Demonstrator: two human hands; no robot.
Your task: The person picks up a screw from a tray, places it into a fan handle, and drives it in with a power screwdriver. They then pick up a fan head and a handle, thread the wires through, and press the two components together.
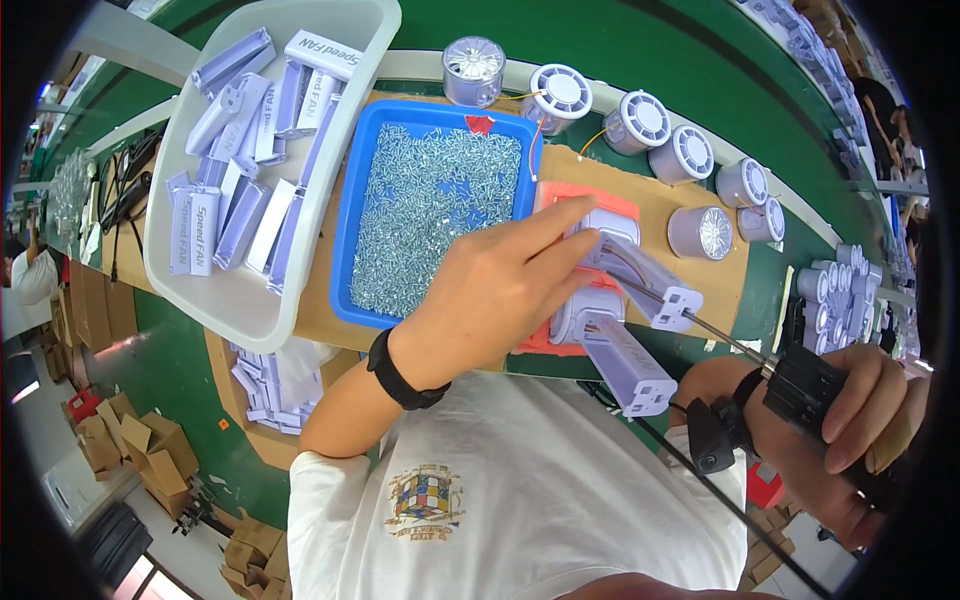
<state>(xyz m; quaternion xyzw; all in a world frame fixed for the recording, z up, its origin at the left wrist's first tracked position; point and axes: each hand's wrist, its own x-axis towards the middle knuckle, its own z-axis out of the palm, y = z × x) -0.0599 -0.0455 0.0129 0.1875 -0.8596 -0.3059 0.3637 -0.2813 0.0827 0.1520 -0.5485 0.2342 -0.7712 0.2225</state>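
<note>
My left hand [490,290], with a black band on its wrist, reaches past a blue tray of screws. Its fingers close on the far end of a pale lavender plastic fan housing [655,285]. In my right hand [865,415] is a black electric screwdriver [805,385]. The long metal shaft passes through the housing's near end piece, and its tip is hidden inside. A second lavender housing [625,365] lies beside the first, nearer my body. Both housings sit in a red-pink holder [550,340].
The blue tray [350,220] holds many small silver screws. Left of it stands a white bin [285,325] of lavender covers. Several round fan units [640,120] line the far right, some with loose wires. A cardboard box [235,390] of parts is at lower left. A black cord [700,475] crosses near my right arm.
</note>
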